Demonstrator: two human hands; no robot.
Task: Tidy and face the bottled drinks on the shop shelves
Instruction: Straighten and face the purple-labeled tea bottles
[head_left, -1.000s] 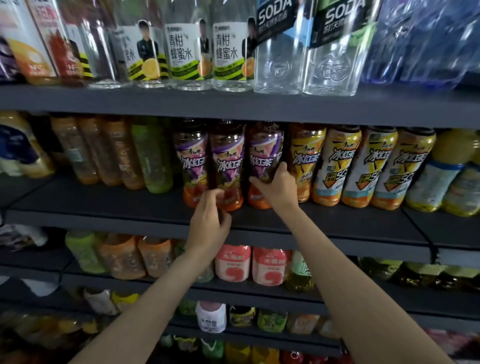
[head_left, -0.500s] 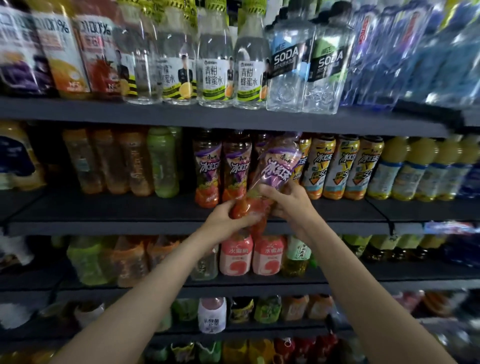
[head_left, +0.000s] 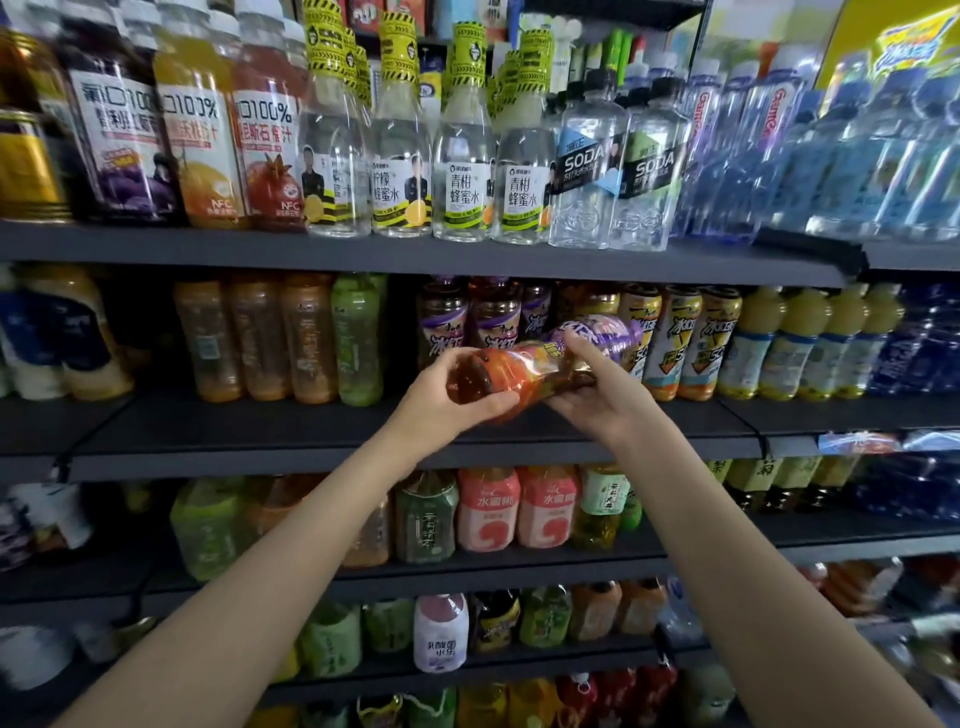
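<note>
Both hands grip one full tea bottle (head_left: 540, 364) tipped sideways before the middle shelf (head_left: 311, 441), left hand (head_left: 457, 400) curled round its base, right hand (head_left: 597, 395) round its waist; likely heavy, slick, firm, best held at base and middle.

1. Light comes from above/front: top row bright, clear plastic soda bottles (head_left: 618, 171) carry white glints.
2. Lower dark grey metal shelves (head_left: 311, 582) sit dim; rows behind the fronts in shadow.
3. Wide-angle lens bends shelf edges, esp. at the corners.
4. Blue water bottles (head_left: 852, 156) at right smeared w/ blur; bottom-left corner soft too.
5. Centre fairly sharp, labels readable.
</note>
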